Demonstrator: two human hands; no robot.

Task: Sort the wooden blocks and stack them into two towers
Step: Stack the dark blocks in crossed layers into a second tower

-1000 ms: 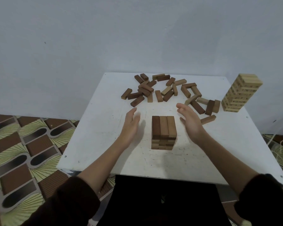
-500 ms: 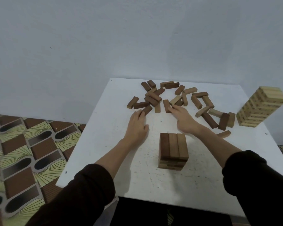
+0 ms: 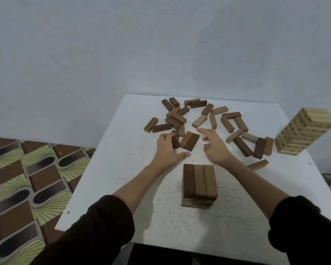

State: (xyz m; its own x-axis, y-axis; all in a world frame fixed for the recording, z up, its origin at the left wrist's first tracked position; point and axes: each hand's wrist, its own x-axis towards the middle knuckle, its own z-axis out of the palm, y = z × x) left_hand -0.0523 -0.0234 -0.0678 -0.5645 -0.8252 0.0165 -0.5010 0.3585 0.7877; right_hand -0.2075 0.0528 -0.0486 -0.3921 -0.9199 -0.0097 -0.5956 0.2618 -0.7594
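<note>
A short tower of dark brown blocks point(image 3: 199, 185) stands near the front middle of the white table point(image 3: 122, 169). A tall tower of light blocks point(image 3: 302, 133) leans at the right edge. Several loose dark and light blocks point(image 3: 197, 119) lie scattered across the far half. My left hand point(image 3: 168, 152) lies flat beyond the dark tower, its fingers curled round a dark block point(image 3: 175, 139). Beside it lie two dark blocks point(image 3: 189, 141). My right hand point(image 3: 215, 148) hovers just right of them, fingers spread and holding nothing.
A single brown block point(image 3: 257, 165) lies to the right of the dark tower. The table's left edge drops to a patterned tiled floor point(image 3: 27, 178). A plain grey wall point(image 3: 161, 44) stands behind the table.
Both hands left the dark tower's sides and reached forward into the loose pile. My left hand has curled round a dark block, and two dark blocks now lie nearer the tower.
</note>
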